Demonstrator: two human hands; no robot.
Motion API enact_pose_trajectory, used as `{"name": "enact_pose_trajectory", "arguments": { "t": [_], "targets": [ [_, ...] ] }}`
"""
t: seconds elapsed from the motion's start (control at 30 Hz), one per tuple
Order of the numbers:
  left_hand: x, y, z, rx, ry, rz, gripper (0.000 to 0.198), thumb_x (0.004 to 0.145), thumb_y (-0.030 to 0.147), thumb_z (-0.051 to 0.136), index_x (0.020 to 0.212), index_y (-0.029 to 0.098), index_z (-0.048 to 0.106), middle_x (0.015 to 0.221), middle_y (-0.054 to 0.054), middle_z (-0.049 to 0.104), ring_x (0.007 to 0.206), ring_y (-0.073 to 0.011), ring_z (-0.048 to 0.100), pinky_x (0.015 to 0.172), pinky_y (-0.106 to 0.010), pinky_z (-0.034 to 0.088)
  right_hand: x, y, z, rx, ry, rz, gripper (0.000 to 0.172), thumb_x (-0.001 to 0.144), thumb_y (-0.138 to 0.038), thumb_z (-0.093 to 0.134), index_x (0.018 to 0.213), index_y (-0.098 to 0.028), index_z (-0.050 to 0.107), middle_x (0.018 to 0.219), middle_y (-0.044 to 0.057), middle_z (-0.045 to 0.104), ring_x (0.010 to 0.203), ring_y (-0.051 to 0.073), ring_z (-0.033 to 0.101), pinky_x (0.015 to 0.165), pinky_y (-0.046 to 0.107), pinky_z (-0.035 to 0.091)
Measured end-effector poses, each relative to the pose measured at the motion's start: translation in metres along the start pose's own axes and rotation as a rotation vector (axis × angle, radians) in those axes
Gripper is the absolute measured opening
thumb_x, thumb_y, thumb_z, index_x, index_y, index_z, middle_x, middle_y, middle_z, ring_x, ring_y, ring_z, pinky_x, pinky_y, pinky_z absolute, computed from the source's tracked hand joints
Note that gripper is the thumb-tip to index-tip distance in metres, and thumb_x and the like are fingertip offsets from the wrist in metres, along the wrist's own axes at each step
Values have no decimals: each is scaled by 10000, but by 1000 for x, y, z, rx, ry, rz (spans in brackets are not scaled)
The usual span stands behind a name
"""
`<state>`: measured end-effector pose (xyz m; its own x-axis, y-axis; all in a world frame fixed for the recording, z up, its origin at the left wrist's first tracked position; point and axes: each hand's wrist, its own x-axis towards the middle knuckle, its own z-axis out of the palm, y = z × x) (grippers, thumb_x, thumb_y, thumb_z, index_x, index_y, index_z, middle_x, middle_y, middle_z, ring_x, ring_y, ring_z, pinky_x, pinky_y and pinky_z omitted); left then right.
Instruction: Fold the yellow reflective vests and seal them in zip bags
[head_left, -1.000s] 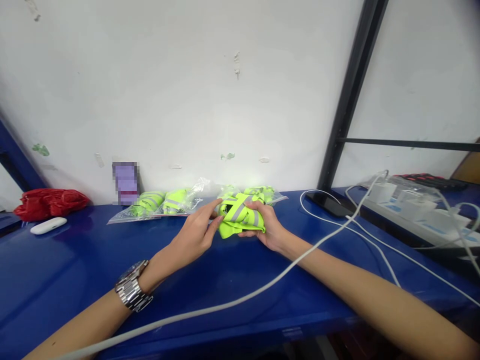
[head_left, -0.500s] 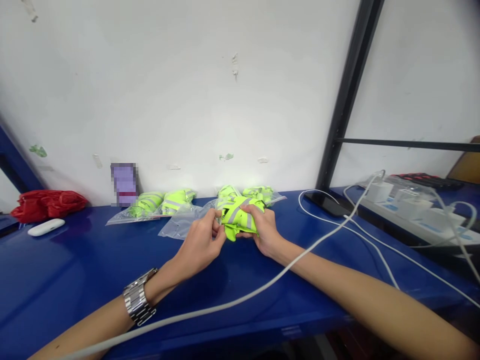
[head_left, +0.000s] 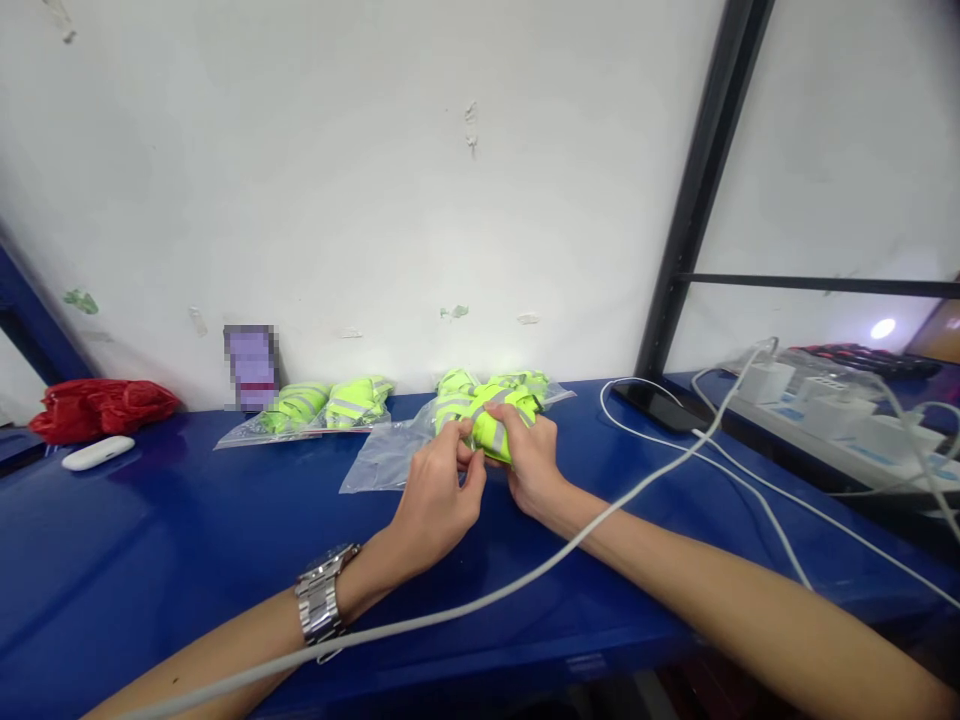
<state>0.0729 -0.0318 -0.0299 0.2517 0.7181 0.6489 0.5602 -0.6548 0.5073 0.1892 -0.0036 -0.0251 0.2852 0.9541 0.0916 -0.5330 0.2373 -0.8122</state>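
A folded neon-yellow reflective strap bundle [head_left: 491, 428] with grey stripes is in my right hand [head_left: 531, 455], whose thumb presses on its top. My left hand [head_left: 442, 488] is closed in a pinch at the bundle's left edge; what exactly the fingertips grip is partly hidden. Behind my hands, another yellow bundle [head_left: 454, 388] and one more to its right lie by the wall. A clear plastic bag [head_left: 381, 460] is spread on the table just left of the bundle. Further left sit two bagged yellow bundles, one [head_left: 298, 402] beside the other [head_left: 357, 400].
A white cable [head_left: 555, 548] crosses in front of both forearms. On the right are a black phone [head_left: 654, 407] and a power strip with chargers [head_left: 825, 415]. A red plastic bag [head_left: 105, 408], a white case [head_left: 99, 453] and a blurred upright phone [head_left: 253, 368] stand left on the blue table [head_left: 187, 530].
My left hand has moved right, with its fingers now further along the bundle's edge. The yellow flap that hung below the bundle no longer shows. More of the clear bag is visible.
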Motion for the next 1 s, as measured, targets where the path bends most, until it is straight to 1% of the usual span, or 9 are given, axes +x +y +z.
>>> {"name": "enact_pose_trajectory", "arguments": {
  "t": [0.13, 0.27, 0.37, 0.5, 0.57, 0.63, 0.73, 0.83, 1.0],
  "targets": [
    [11, -11, -19, -89, -117, 132, 411, 873, 209, 553, 1272, 142, 483, 894, -42, 630, 732, -148, 661, 710, -298, 540, 5, -10, -3, 34, -4, 63, 207, 605, -296, 723, 738, -164, 635, 621, -6, 632, 542, 172, 604, 368, 244, 481],
    [17, -28, -31, 125, -130, 252, 601, 837, 161, 616, 1382, 168, 365, 1079, -84, 546, 670, -115, 656, 710, -314, 565, 9, -12, -6, 17, -14, 107, 231, 590, -304, 727, 762, -177, 641, 683, 9, 663, 613, 219, 647, 427, 340, 572],
    [18, -30, -35, 317, -137, 261, 632, 803, 179, 691, 1344, 124, 368, 1104, -120, 517, 617, -109, 626, 630, -302, 564, 10, -11, -8, 3, -33, 118, 234, 589, -307, 728, 761, -179, 637, 663, 3, 651, 587, 211, 638, 411, 343, 573],
    [23, -22, -46, 695, -200, 369, 548, 734, 447, 760, 1111, 120, 533, 994, -137, 561, 791, -266, 618, 642, -416, 552, 8, -11, -11, -56, -67, 149, 233, 598, -302, 729, 771, -177, 636, 651, 7, 655, 577, 218, 647, 417, 357, 585],
    [27, -21, -54, 764, -220, 478, 620, 627, 570, 792, 1010, 139, 565, 1082, -190, 553, 987, -371, 571, 768, -516, 525, 7, -12, -13, -88, -97, 179, 243, 606, -297, 728, 797, -172, 644, 674, 20, 671, 598, 235, 661, 430, 378, 594],
    [30, -25, -59, 762, -259, 520, 718, 550, 588, 828, 1042, 142, 554, 1272, -260, 473, 1137, -439, 498, 864, -565, 482, 7, -12, -13, -100, -122, 201, 247, 614, -293, 726, 812, -169, 646, 688, 26, 678, 598, 241, 664, 432, 391, 597],
    [32, -35, -59, 705, -337, 438, 866, 610, 522, 827, 1264, 117, 427, 1324, -286, 468, 1153, -423, 528, 878, -530, 491, 6, -12, -14, -94, -143, 211, 238, 620, -295, 725, 803, -168, 640, 678, 24, 674, 573, 232, 659, 413, 372, 586],
    [31, -40, -55, 638, -333, 352, 1105, 622, 552, 803, 1423, 75, 209, 1277, -280, 520, 1136, -404, 558, 881, -512, 499, 5, -9, -14, -81, -180, 210, 261, 631, -312, 725, 827, -160, 644, 672, 31, 674, 553, 222, 649, 388, 342, 567],
    [28, -44, -48, 563, -362, 267, 1044, 625, 598, 756, 1402, 101, 268, 1281, -236, 515, 1068, -379, 596, 825, -482, 534, 0, -6, -13, -65, -238, 218, 303, 637, -315, 734, 869, -141, 647, 682, 33, 675, 554, 208, 641, 383, 316, 552]
  ]
}}
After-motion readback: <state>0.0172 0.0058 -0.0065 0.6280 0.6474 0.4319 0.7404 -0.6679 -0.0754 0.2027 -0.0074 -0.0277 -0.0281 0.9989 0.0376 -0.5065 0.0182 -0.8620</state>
